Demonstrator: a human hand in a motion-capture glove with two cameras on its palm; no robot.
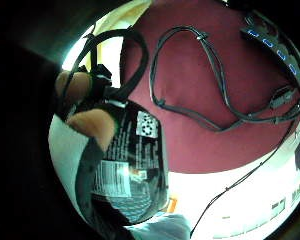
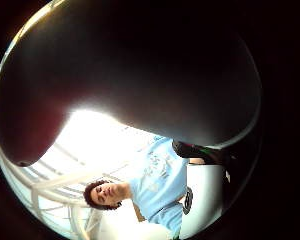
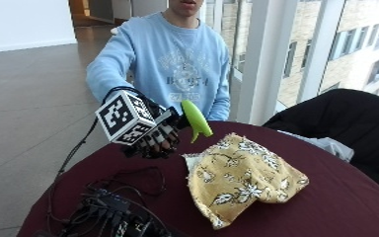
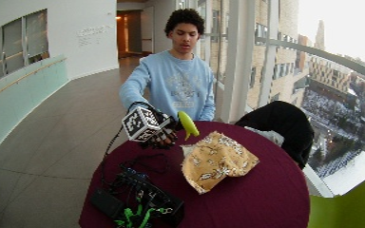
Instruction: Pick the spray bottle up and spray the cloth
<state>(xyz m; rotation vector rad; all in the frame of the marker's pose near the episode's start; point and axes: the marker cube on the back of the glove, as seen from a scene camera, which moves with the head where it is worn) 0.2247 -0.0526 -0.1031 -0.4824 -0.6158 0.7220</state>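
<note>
A tangle of black cables and a hub (image 3: 114, 212) lies nearest the outside camera, at the near edge of the maroon table (image 3: 347, 197). Behind it, the gloved right hand (image 3: 155, 139) holds the spray bottle (image 3: 195, 118) above the table, fingers curled round its dark labelled body, green nozzle angled down toward the cloth (image 3: 242, 175). The cloth, yellow with a floral print, lies folded on the table just beside the hand, not touching it. To spray well, I judge the nozzle should stay aimed at the cloth's middle, bottle near upright, with a finger squeezing the trigger fully. Count: 1 spray bottle, 1 cloth, 1 gloved hand at work, 1 table.
</note>
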